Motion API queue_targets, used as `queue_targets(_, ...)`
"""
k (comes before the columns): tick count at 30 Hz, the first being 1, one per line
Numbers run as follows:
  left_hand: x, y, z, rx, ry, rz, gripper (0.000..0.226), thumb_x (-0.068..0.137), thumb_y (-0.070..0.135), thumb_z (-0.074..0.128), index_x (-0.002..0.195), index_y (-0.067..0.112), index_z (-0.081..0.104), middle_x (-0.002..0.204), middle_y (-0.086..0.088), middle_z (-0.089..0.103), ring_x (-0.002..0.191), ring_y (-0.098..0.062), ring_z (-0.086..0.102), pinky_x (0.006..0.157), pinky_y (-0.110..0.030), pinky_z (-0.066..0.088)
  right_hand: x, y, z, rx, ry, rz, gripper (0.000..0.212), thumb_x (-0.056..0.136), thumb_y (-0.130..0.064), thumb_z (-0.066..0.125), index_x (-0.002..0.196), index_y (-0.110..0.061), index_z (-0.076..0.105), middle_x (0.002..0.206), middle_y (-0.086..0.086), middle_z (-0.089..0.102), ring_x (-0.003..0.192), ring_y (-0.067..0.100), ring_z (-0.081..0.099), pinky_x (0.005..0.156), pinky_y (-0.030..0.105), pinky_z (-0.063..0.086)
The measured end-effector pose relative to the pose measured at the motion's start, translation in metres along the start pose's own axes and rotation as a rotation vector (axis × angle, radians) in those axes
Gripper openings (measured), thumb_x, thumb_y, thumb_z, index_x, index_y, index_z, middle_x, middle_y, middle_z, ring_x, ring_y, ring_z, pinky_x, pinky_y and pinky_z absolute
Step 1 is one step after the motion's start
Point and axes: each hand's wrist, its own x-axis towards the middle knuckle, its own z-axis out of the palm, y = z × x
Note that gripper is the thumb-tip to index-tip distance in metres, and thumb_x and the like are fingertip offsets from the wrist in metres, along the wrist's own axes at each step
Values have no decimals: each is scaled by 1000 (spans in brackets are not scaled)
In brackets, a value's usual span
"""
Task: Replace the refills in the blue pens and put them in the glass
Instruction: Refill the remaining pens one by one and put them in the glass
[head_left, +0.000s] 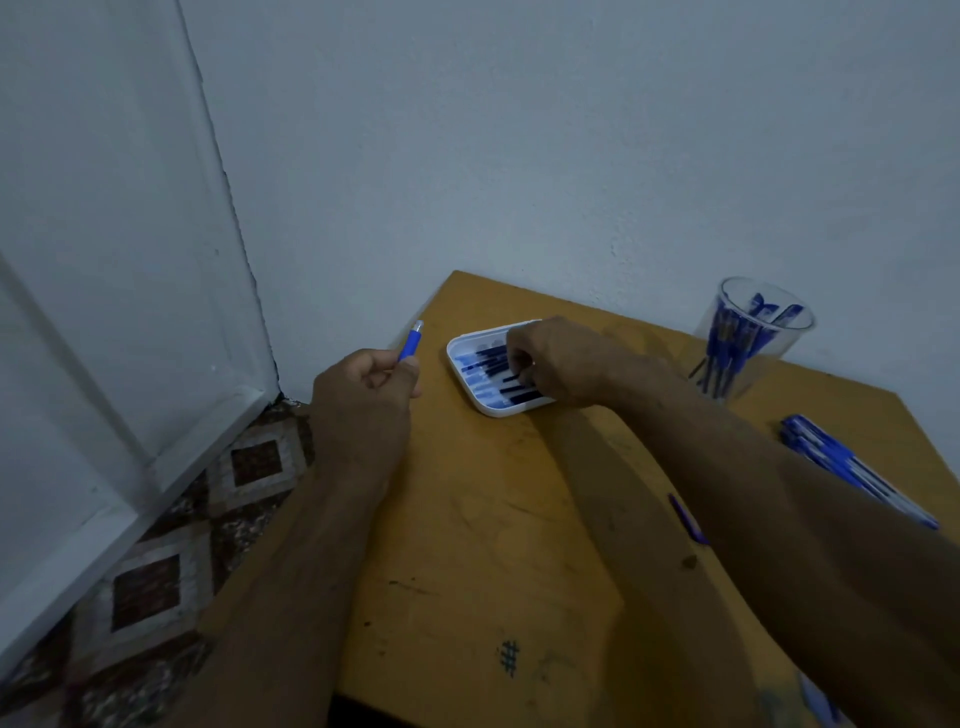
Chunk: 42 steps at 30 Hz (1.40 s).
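My left hand (363, 395) is closed around a blue pen barrel (410, 345) whose end sticks up past the table's left edge. My right hand (556, 364) reaches into a white tray (467, 400) of dark and light blue refills (488, 364), fingertips pinched among them; whether one is gripped is hidden. A clear glass (753, 338) at the back right holds several blue pens. A bundle of blue pens (841, 462) lies at the right edge. A small blue pen part (688, 519) lies beside my right forearm.
The wooden table (493, 545) stands in a corner against a pale wall. To the left are a white door and patterned floor tiles (156, 571). A hash mark is drawn near the table's front edge.
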Motion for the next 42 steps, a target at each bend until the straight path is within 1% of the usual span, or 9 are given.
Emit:
queue_targets(5, -22, 5, 19, 29, -119, 113, 5, 95, 33, 69, 91, 34, 65, 79, 5, 73, 75, -13, 71, 73, -47, 62, -40, 13, -14, 119, 57, -25, 26, 99, -13, 58, 117, -29, 49, 106, -5, 59, 84, 12, 56, 56, 21, 37)
queue_targets(8, -42, 9, 34, 34, -201, 196, 3, 96, 28, 69, 97, 26, 68, 76, 0, 73, 68, -19, 69, 63, -47, 60, -74, 26, -18, 496, 100, -41, 16, 100, -11, 57, 106, -20, 69, 97, -13, 69, 82, 9, 61, 61, 17, 41)
queue_targets(13, -73, 14, 67, 5, -339, 198, 5, 94, 25, 70, 93, 20, 71, 72, -2, 72, 68, -21, 69, 60, -38, 56, -128, 54, -8, 1087, 361, 83, 16, 93, 3, 64, 103, -7, 71, 88, 8, 78, 66, 20, 63, 52, 31, 45)
queue_targets(15, -87, 16, 81, -23, -388, 161, 2, 94, 23, 71, 92, 22, 71, 73, -3, 72, 72, -20, 71, 65, -35, 57, -146, 66, 5, 1168, 477, 167, 6, 93, -7, 71, 97, -3, 70, 76, 9, 74, 57, 19, 54, 49, 30, 42)
queue_targets(17, -103, 18, 93, -38, -448, 121, 7, 94, 24, 70, 90, 30, 69, 75, -2, 73, 75, -17, 71, 68, -30, 57, -167, 76, 20, 1269, 547, 214, 22, 95, -24, 70, 95, -2, 73, 71, 17, 64, 56, 20, 48, 49, 30, 41)
queue_targets(22, -130, 17, 113, -23, -579, 128, 6, 93, 26, 71, 90, 30, 71, 72, 0, 73, 66, -8, 66, 61, -23, 51, -216, 88, 57, 1382, 658, 344, 35, 96, -28, 65, 97, 7, 71, 78, 30, 61, 62, 32, 55, 48, 31, 50)
queue_targets(26, -139, 15, 123, -16, -630, 151, 11, 92, 22, 72, 87, 31, 71, 71, 1, 72, 62, -8, 65, 60, -29, 50, -231, 89, 70, 1489, 707, 440, 28, 101, -20, 59, 100, 7, 66, 82, 18, 68, 66, 24, 61, 48, 32, 53)
queue_targets(34, -144, 16, 126, 8, -705, 192, 11, 91, 18, 73, 90, 29, 72, 76, -3, 73, 72, -19, 71, 64, -30, 56, -237, 85, 58, 1597, 779, 373, 30, 105, -24, 51, 110, 3, 59, 85, 20, 75, 78, 35, 75, 64, 37, 63)
queue_targets(42, -140, 11, 123, 63, -733, 276, 10, 91, 21, 73, 96, 29, 75, 75, -3, 71, 70, -25, 67, 63, -40, 56, -231, 77, 55, 1605, 754, 325, 28, 105, -27, 51, 111, 0, 56, 86, 22, 75, 80, 39, 75, 58, 37, 62)
